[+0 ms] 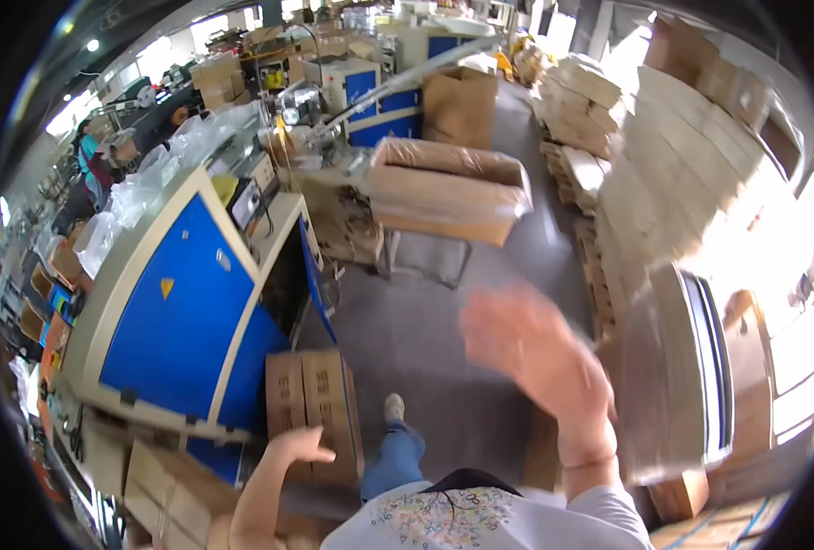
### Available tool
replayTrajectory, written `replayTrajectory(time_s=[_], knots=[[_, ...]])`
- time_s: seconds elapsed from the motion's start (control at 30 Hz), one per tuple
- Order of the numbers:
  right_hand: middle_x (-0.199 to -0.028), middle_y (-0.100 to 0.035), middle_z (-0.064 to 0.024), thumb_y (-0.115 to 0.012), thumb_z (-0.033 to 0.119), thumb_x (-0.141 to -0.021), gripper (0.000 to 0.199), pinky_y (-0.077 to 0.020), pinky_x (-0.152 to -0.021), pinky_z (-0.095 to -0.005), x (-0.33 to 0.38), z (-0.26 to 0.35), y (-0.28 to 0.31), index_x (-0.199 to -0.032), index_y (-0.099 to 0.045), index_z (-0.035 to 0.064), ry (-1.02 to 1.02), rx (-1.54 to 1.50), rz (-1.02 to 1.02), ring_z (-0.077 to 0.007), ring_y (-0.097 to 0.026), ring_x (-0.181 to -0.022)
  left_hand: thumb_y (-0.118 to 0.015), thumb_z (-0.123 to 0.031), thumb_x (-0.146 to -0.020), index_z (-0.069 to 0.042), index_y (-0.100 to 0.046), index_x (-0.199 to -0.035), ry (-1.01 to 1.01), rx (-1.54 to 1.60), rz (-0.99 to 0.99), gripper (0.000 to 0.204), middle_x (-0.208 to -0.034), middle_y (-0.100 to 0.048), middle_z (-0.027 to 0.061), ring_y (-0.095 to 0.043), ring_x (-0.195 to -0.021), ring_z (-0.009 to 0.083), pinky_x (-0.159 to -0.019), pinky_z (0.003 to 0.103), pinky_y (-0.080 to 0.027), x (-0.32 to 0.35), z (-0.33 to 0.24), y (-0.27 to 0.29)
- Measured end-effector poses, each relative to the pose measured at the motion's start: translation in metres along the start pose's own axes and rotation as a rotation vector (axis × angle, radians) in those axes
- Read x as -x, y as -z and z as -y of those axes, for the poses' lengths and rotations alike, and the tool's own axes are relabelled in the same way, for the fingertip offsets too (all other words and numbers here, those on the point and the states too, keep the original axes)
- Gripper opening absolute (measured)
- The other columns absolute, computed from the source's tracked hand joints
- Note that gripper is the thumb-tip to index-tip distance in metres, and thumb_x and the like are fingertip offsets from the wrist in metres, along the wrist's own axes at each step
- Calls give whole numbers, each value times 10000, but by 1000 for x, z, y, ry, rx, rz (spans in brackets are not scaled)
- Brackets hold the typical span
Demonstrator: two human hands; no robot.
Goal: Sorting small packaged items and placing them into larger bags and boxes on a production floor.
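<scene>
My right hand (521, 344) is raised over the grey floor, smeared by motion, with its fingers stretched out and nothing in it. Lower down, my left hand (302, 446) hangs in front of two upright brown cartons (310, 390), its fingers loose and holding nothing. Whether it touches the cartons I cannot tell. Ahead of my right hand, a long open-topped carton lined with clear plastic (448, 197) rests on a metal stand (425, 261). One leg in blue jeans (394, 461) shows below, stepping forward.
A blue and cream machine cabinet (182, 307) with an open door stands at left. Along the right, tall stacked sheets (691, 174) sit on pallets (599, 284), near a plastic-wrapped stack (664, 376). Another carton (460, 105) stands farther ahead. A person (95, 160) is at far left.
</scene>
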State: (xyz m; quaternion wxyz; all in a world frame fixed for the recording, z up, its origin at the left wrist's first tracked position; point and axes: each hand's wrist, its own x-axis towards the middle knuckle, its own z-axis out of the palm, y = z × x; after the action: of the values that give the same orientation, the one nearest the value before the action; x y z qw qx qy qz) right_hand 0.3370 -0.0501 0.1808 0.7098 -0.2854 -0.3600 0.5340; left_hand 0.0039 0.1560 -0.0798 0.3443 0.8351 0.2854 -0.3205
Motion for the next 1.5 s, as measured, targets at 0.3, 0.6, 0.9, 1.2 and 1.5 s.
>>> replayTrajectory(time_s=[0.3, 0.6, 0.9, 1.2, 1.5], knots=[[-992, -602, -88, -527, 267, -898, 300, -451, -836, -366, -347, -114, 268, -1076, -567, 28, -224, 204, -566, -218, -576, -931, -676, -279, -743, 22, -488, -1137, 229, 128, -585, 530, -1124, -563, 183, -532, -1046, 330, -876, 424, -424, -220, -7, 321], [-843, -644, -112, -592, 289, -855, 318, -497, -679, -292, -584, -119, 624, -1022, -590, 18, -242, 677, -961, -195, -625, -773, -658, -187, -754, 17, -493, -1139, -592, -16, -872, 466, -1137, -527, 147, -465, -1034, 329, -885, 400, -399, -538, -104, 587], [-980, -537, -204, -639, 652, -616, 842, -463, -775, -432, -691, -233, 726, -1070, -501, -44, -466, 1876, -805, -366, -522, -928, -618, -409, -772, -79, -315, -1358, -402, -421, -381, 738, -1451, -200, 122, -172, -1325, 376, -1025, 547, -227, -729, -92, 621], [-1138, -507, -183, -638, 634, -629, 870, -434, -812, -423, -737, -241, 706, -1213, -425, 27, -373, 1895, -286, -326, -507, -1023, -671, -378, -708, -114, -376, -1328, -480, -477, -237, 735, -1425, -243, 108, -149, -1330, 363, -1031, 559, -212, -722, -66, 631], [-1091, -552, -146, -643, 529, -708, 617, -480, -755, -434, -748, -239, 714, -1154, -536, 117, -195, 1863, 68, -335, -544, -984, -668, -347, -715, -109, -341, -1348, -529, -448, -154, 752, -1451, -206, 108, -132, -1347, 349, -1036, 560, -210, -716, -55, 636]])
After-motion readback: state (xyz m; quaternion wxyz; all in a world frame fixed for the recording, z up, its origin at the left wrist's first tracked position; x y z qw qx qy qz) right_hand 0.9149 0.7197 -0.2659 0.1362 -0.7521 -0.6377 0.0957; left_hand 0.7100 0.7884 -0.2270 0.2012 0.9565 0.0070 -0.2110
